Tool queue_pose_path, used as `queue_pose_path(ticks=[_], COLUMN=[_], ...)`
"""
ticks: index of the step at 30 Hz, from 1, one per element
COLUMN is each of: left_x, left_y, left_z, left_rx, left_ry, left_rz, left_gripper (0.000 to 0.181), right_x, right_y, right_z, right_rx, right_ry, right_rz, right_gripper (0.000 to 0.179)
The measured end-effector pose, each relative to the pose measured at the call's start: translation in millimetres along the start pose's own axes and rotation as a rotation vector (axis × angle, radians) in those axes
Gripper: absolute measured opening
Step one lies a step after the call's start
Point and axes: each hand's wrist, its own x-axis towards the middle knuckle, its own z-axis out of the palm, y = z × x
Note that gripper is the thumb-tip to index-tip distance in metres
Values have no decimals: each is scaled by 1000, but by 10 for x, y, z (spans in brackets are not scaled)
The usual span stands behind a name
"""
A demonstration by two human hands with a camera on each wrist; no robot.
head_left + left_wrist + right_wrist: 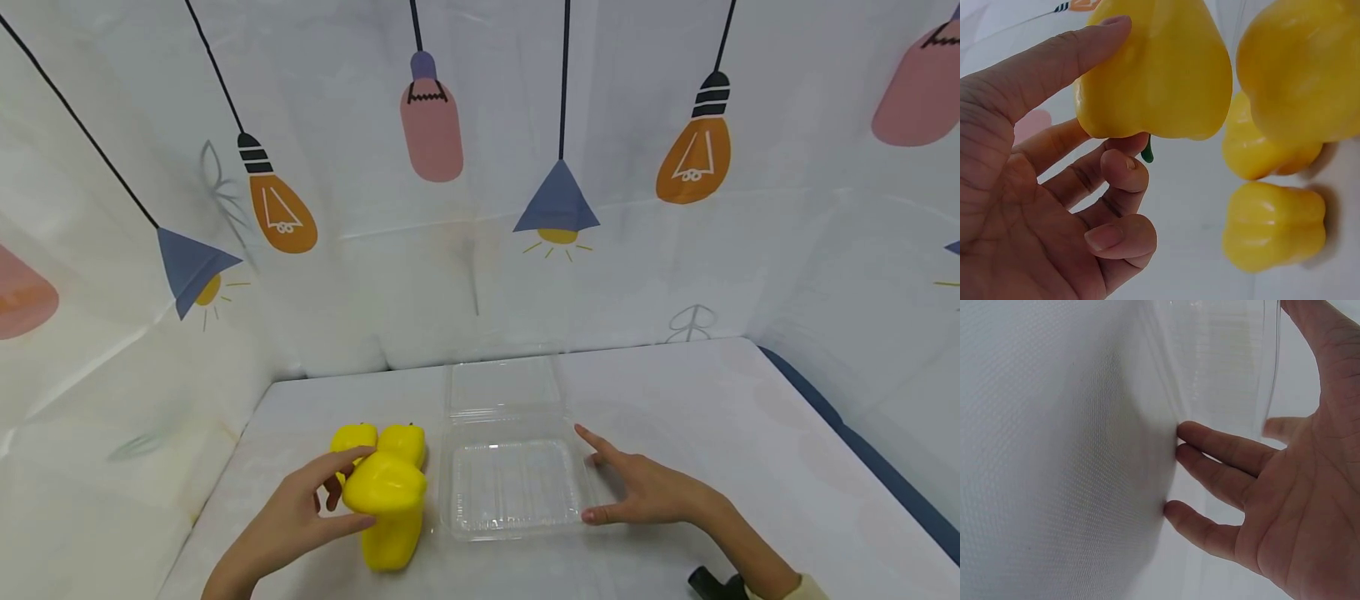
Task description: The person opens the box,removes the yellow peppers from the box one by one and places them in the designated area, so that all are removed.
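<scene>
My left hand pinches a yellow bell pepper between thumb and fingers. Its green stem points down in the left wrist view, and the other fingers curl loosely below. The held pepper is above another yellow bell pepper and partly hides it. To its right is a clear plastic clamshell box, lid laid back. My right hand is at the box's right side, thumb and forefinger spread along the rim. Its other fingers stretch down to the table beside the box wall.
Two more yellow bell peppers, one on the left and one on the right, stand behind the held one. The box lid reaches toward the back edge of the white table. A dark object shows by the right sleeve.
</scene>
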Motion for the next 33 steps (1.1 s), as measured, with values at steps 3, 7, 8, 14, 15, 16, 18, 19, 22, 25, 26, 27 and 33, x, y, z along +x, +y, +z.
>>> queue_pose_path(ticks=[3,7,8,14,15,16,18,19,22,25,26,27,33], left_x=[-26,-61,-68,-118,-129,-141,-167,-180,-224,-266,-277,-288,-348], left_y=[-39,-69,-76,-146,-159,-171,-196,-207,-240,-275,-288,-300,-382], left_z=[-45,-102,-113,-177,-191,-208,-246,-266,-325,-375,-389,-402,-460], left_rx=[-2,-13,-12,10,8,5,-2,-7,-17,-25,-28,-33,-44], left_ry=[0,-8,-8,-15,-17,-19,-28,-33,-49,-67,-73,-80,-117], left_rz=[-7,-39,-39,-17,-20,-32,-58,-73,-104,-100,-94,-92,-97], left_gripper=[66,67,67,67,67,67,67,67,67,66,66,65,63], right_x=[3,0,-2,-10,-10,-11,-13,-14,-15,-12,-10,-9,-4], right_y=[2,3,3,-2,-3,-3,-2,-2,-1,3,4,6,4], right_z=[3,2,1,-2,-1,1,4,5,8,8,7,6,7], right_rx=[-6,-13,-13,-9,-8,-7,-7,-6,-5,-4,-6,-7,-3], right_ry=[3,7,7,7,8,8,9,9,8,6,6,6,6], right_rz=[-2,-4,-4,-3,-2,-2,0,0,3,3,1,-1,-6], right_gripper=[107,108,108,106,105,105,105,105,105,106,106,107,106])
